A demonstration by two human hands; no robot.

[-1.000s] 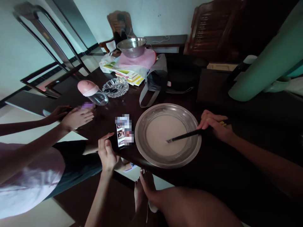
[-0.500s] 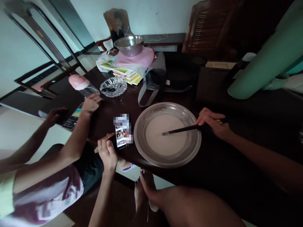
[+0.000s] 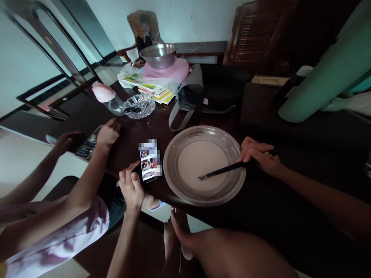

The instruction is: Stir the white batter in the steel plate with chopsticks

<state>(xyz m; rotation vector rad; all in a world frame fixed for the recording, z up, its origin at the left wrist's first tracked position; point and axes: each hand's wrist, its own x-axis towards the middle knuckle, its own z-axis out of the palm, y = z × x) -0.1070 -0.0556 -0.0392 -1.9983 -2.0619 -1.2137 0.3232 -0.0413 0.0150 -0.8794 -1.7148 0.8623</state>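
Nearest my camera, a bare leg [image 3: 228,251] stretches below the edge of the dark wooden table [image 3: 124,143]; the left hand [image 3: 131,187] hovers at that edge with its fingers loosely curled, just beside a black phone with a lit screen [image 3: 147,164] — I cannot tell whether it grips anything; the right hand [image 3: 259,154] is closed around slim black chopsticks with silvery tips [image 3: 224,168], which slant across the right rim of a wide, round steel basin [image 3: 174,181]; their tips are at the surface of the milky, pale liquid [image 3: 194,156] in it, and the basin sits on the table, right of the phone.

To the left, I see a co-worker's hand [image 3: 108,133] above a dark-screened device [image 3: 88,146]; beyond it, a clear bottle with a pink cap [image 3: 104,94] leans near a cut-glass dish [image 3: 149,109]; on the right rises a tall, green cylinder [image 3: 324,81]; behind the basin lies a black-and-grey fabric bag [image 3: 218,92].

Farther off, a shiny steel bowl [image 3: 159,61] rests on a pink cloth [image 3: 178,71] over stacked papers [image 3: 162,95]; farthest, a person sits in a carved wooden chair [image 3: 133,23].
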